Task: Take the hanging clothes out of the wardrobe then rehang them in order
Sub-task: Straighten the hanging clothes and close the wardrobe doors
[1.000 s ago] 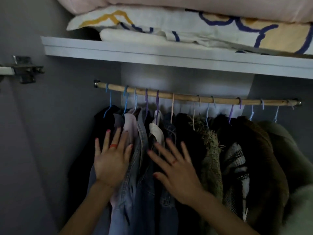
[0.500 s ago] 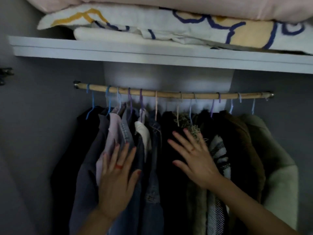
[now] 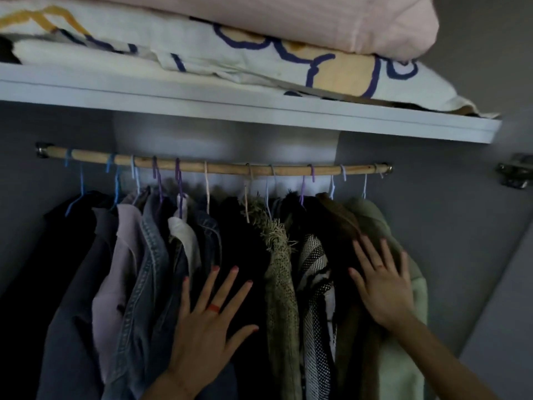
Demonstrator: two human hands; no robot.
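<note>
The left hand (image 3: 207,321) lies flat with its fingers straight and spread against a dark garment (image 3: 245,255) near the middle of the row; it grips nothing, and an orange ring (image 3: 214,308) sits on one finger. The right hand (image 3: 380,287) is likewise flat and spread, holding nothing, its fingers resting over the brown coat (image 3: 340,220) and the pale green coat (image 3: 403,356) at the right end of the row.

Between the two hands hang a shaggy olive tweed piece (image 3: 279,284) and a black-and-white woven one (image 3: 314,298). Left of the left hand come a denim jacket (image 3: 147,269), a pale pink garment (image 3: 124,255), a grey one (image 3: 78,298) and a black one (image 3: 34,269) at the far left.

All the clothes hang inside the wardrobe on thin blue, purple and cream hangers (image 3: 178,180) hooked over a wooden rail (image 3: 225,168) that sags slightly in the middle. Above the rail runs a white shelf (image 3: 259,108), carrying folded bedding: a white piece with blue and yellow shapes (image 3: 288,64) under a pink one (image 3: 346,21). A metal hinge (image 3: 516,171) shows at the right wall.
</note>
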